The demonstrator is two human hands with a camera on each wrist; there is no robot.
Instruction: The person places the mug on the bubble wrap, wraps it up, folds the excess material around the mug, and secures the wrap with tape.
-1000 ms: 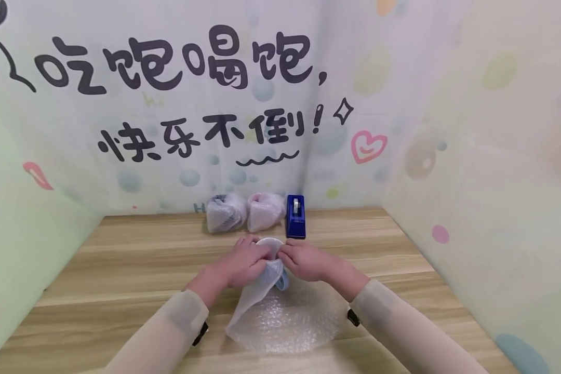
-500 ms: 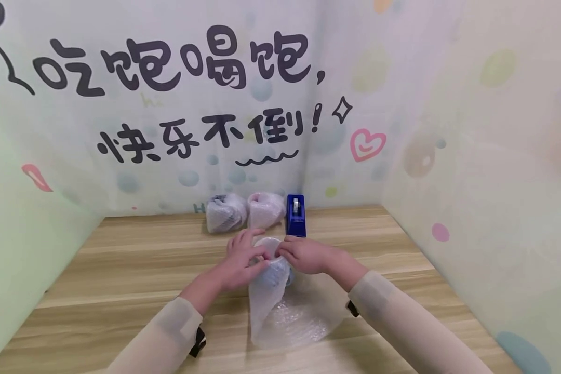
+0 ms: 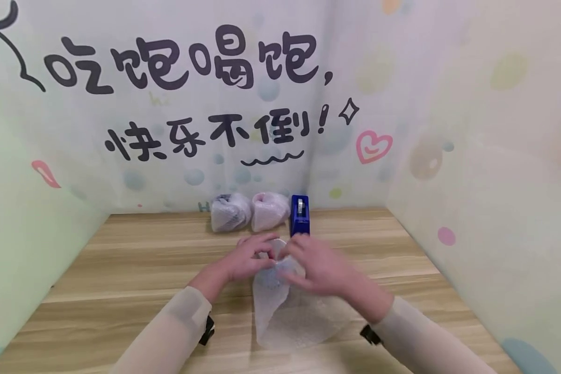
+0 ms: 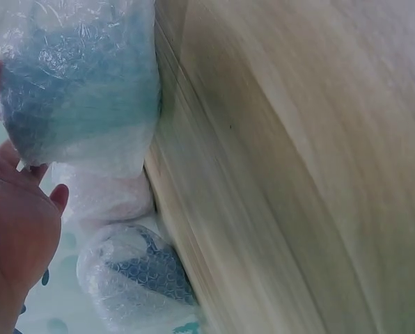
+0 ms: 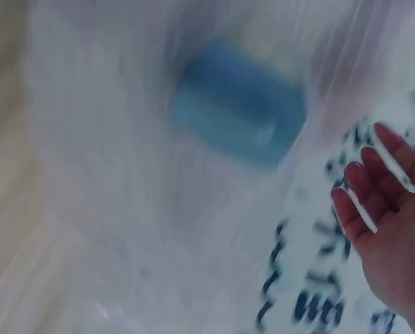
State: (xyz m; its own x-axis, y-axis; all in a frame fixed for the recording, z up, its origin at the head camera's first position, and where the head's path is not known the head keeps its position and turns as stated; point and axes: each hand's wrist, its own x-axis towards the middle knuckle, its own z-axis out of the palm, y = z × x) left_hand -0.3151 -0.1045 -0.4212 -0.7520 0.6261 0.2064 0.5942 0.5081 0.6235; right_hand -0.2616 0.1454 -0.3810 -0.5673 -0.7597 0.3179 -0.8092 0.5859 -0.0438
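A blue mug [image 4: 75, 97] stands in bubble wrap at the middle of the table, its open rim facing up. My left hand [image 3: 248, 258] is at the rim's left side, where thumb and forefinger pinch the wrapped edge. My right hand [image 3: 324, 267] is over the right side, blurred, partly covering the rim. In the right wrist view, its fingers [image 5: 374, 188] are spread and nearly straight, holding nothing. The blue handle [image 5: 242, 104] shows blurred through the wrap. A loose flap of bubble wrap [image 3: 304, 322] trails toward me over the wood.
Behind the mug sit two bundles in bubble wrap, one with dark blue [image 3: 230, 213] and one pinkish [image 3: 270, 212]. A blue tape dispenser [image 3: 301, 215] stands to their right. The wooden table [image 3: 145, 270] meets printed cloth walls [image 3: 402, 104] at the back and sides.
The wrap's left side has swung inward around the mug. My right hand has released the rim and spread its fingers, shifting toward me. The left hand stays at the rim.
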